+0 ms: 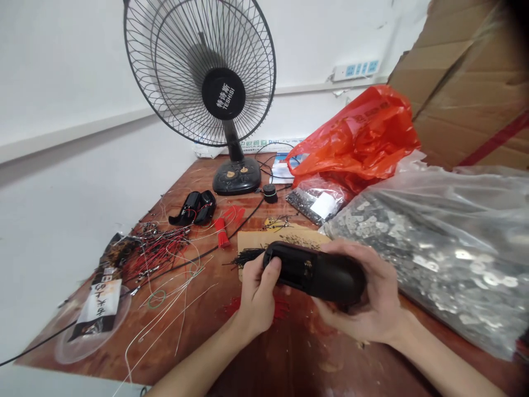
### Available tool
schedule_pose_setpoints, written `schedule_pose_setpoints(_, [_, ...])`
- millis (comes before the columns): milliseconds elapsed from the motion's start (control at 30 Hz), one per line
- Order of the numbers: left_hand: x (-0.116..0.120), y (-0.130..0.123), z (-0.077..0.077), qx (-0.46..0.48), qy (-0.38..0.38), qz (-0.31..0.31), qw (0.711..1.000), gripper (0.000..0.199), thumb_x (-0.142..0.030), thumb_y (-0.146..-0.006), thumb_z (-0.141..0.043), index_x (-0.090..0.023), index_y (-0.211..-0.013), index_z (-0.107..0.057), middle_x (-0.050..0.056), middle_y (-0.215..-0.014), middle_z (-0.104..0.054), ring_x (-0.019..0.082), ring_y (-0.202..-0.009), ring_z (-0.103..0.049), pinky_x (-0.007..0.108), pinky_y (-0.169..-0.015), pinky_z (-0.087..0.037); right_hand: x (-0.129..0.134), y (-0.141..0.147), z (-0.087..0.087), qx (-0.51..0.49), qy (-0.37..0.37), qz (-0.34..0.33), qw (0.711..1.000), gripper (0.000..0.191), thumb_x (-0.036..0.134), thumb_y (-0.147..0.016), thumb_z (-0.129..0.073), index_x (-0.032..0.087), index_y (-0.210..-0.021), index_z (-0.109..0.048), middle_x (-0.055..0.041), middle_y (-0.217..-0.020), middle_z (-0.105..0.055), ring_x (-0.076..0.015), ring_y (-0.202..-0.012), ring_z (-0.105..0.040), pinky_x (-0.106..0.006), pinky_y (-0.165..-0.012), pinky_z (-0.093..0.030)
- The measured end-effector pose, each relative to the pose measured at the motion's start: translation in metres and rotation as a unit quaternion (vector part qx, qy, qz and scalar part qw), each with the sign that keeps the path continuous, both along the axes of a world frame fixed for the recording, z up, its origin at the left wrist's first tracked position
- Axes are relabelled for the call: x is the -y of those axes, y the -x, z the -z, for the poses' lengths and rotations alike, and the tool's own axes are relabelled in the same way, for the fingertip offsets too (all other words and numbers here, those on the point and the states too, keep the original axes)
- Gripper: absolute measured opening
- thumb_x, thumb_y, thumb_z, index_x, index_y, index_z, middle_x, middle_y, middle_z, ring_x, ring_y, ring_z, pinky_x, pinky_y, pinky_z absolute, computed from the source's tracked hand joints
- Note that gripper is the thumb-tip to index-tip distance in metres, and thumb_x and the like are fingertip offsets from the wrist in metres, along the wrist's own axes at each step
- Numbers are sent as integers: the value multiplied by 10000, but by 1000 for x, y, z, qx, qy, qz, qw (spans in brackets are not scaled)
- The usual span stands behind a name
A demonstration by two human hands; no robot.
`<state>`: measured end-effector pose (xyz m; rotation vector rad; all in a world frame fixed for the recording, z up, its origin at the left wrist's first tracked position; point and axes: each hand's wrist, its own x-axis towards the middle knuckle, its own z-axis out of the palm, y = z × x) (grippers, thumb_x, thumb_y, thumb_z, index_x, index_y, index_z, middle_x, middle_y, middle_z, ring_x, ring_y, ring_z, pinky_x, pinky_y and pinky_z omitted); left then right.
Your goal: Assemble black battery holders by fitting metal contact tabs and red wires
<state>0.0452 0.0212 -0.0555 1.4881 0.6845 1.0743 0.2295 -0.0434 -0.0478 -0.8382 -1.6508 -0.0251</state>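
Observation:
Both hands hold a black plastic housing (336, 277), elongated with a rounded right end and an open hollow along its left part. Small brass-coloured bits show inside the hollow. My left hand (258, 292) grips the left end, thumb pressed on the rim. Wrapped round the rounded end is my right hand (378, 298), its fingers partly hidden behind the housing. Beneath and behind it lies a piece of cardboard (252, 240), with a bundle of short black wires (250, 256) at its left. Red wires (233, 309) lie on the table below the left hand.
A black fan (236, 179) stands at the back. Two black housings (198, 208), red wires (155, 253) and thin loose wires lie left. At right are a clear bag of metal pieces (446, 259) and a red plastic bag (359, 143). A black cable crosses the table (194, 342).

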Motion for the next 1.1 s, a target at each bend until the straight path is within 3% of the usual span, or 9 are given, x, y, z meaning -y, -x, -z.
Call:
schedule_pose_setpoints(467, [-1,-2,0,7,-2,1,1000,406,-431,-983,-468,-118,-772,-617,-2,-581,-519,93,-463,-502,197,-437,-391,1,2,0,-2,13,-8,1000,953,-1,-595,-770,180,-1450,-391,-138,-1238,-598,-297,-1041,-624,-471,-869,-527])
schedule_pose_setpoints(633, [-1,4,6,36,-30,22,999,399,-395,-989,-426,-122,-780,-628,34,-633,-577,132,-570,-547,250,-577,-445,2,2,1,-11,3,-8,1000,950,-16,-588,-762,165,-1447,-400,-149,-1247,-585,-317,-1067,-615,-492,-885,-526])
schedule_pose_setpoints(733, [-2,6,8,45,-54,37,997,366,-369,-982,-425,-123,-810,-633,36,-630,-582,138,-577,-546,254,-576,-421,3,2,1,-7,2,-6,1000,948,-12,-586,-762,167,-1445,-403,-152,-1250,-582,-323,-1068,-611,-502,-880,-527])
schedule_pose_setpoints(1100, [-3,1,-7,12,-35,13,999,335,-326,-955,-472,-117,-730,-607,-8,-538,-515,98,-456,-509,203,-466,-370,2,-2,3,34,16,0,999,961,11,-586,-762,229,-1447,-394,-128,-1308,-579,-303,-1062,-619,-505,-891,-509])
